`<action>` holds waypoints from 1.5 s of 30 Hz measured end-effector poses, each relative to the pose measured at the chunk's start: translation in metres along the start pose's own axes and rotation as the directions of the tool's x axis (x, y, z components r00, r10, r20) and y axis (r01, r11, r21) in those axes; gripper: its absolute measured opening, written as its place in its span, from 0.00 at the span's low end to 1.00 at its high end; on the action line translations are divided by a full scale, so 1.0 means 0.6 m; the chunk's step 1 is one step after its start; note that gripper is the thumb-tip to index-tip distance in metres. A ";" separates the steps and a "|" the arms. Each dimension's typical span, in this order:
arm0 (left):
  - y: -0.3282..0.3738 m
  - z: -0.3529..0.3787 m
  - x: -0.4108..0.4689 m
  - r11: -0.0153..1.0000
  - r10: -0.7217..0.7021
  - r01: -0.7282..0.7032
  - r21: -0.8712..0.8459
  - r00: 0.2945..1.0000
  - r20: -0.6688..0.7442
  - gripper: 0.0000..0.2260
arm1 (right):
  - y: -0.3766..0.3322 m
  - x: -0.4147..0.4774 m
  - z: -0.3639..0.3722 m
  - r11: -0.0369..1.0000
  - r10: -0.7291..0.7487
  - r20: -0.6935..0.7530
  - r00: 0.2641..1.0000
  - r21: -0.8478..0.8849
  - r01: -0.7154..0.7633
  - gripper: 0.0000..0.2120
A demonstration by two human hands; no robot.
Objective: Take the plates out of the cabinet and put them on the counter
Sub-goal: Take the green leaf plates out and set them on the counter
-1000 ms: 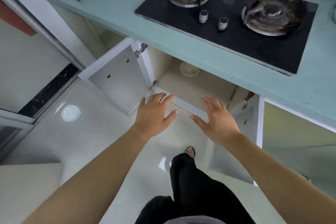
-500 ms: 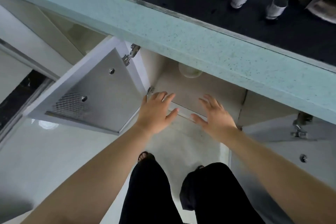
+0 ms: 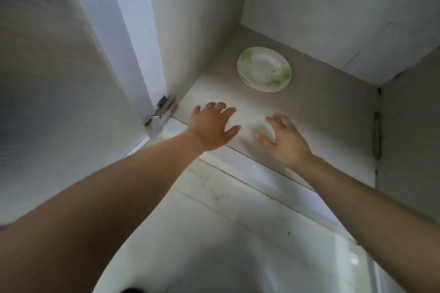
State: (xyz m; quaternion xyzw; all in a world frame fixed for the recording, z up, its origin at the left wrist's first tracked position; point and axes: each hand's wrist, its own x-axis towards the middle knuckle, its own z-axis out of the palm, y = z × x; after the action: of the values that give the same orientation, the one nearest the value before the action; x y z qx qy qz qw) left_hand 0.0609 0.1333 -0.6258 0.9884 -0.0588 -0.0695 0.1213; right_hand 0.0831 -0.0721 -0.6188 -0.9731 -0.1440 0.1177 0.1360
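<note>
Inside the open cabinet (image 3: 309,19), a small stack of plates (image 3: 264,69) sits on the grey cabinet floor (image 3: 321,114), towards the rear left corner. It lies near the left wall (image 3: 190,31) and the back wall (image 3: 345,7) but touches neither. The plates are round and white with pale green leaf marks on the rim. A second rim shows just below the top plate along its front-left edge; how many plates lie in the stack I cannot tell.

Both arms stretch forward with the palms down, and neither hand holds anything. The left hand (image 3: 210,126) hovers over the front edge of the cabinet floor, close to the left wall, its fingers (image 3: 228,112) straight and spread wide and the thumb pointing towards the other hand. The right hand (image 3: 288,143) is beside it, a little nearer the viewer, its fingers (image 3: 276,120) also spread but slightly bent at the knuckles. A clear gap separates the two thumbs. Both hands are well short of the plates, with bare cabinet floor between fingertips and stack. Whether either palm touches the cabinet floor cannot be told.

To the left, the white door (image 3: 59,78) stands open, joined to the cabinet by a metal hinge (image 3: 164,108) just beside the left hand's wrist. A dark vertical seam runs down the corner of the right wall (image 3: 409,126). Pale, glossy tiled floor (image 3: 226,221) fills the lower part of the view beneath the forearms.
</note>
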 end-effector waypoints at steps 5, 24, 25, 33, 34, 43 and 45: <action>-0.024 0.143 0.077 0.999 -0.004 0.002 -0.049 0.999 -0.037 0.25 | 0.059 0.073 0.143 0.998 0.049 -0.133 0.990 0.031 -0.046 0.28; -0.069 0.241 0.227 0.995 -0.036 0.020 -0.098 0.986 -0.162 0.31 | 0.152 0.376 0.150 0.973 -0.216 -0.547 0.809 -0.051 0.226 0.14; -0.069 0.241 0.227 0.994 -0.032 0.015 -0.107 0.985 -0.167 0.31 | 0.157 0.385 0.152 0.969 -0.222 -0.562 0.797 -0.037 0.243 0.12; -0.069 0.240 0.227 0.993 -0.040 0.019 -0.119 0.983 -0.181 0.29 | 0.176 0.386 0.159 0.938 -0.315 -0.601 0.735 -0.077 0.338 0.13; -0.069 0.240 0.227 0.992 -0.041 0.019 -0.121 0.982 -0.182 0.29 | 0.177 0.381 0.161 0.939 -0.311 -0.607 0.731 -0.078 0.334 0.13; -0.067 0.241 0.225 0.994 -0.038 0.017 -0.111 0.980 -0.194 0.30 | 0.198 0.357 0.143 0.930 -0.025 -0.683 0.730 0.252 0.267 0.15; -0.066 0.241 0.226 0.994 -0.038 0.018 -0.109 0.981 -0.190 0.30 | 0.202 0.357 0.138 0.893 0.167 -0.683 0.711 0.411 0.185 0.17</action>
State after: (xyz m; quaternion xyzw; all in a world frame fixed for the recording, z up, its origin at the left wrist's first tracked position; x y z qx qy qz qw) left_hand 0.1764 0.1198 -0.7913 0.9833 -0.0290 0.0215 0.1783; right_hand 0.2901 -0.0977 -0.7731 -0.8838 -0.0550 -0.2320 0.4025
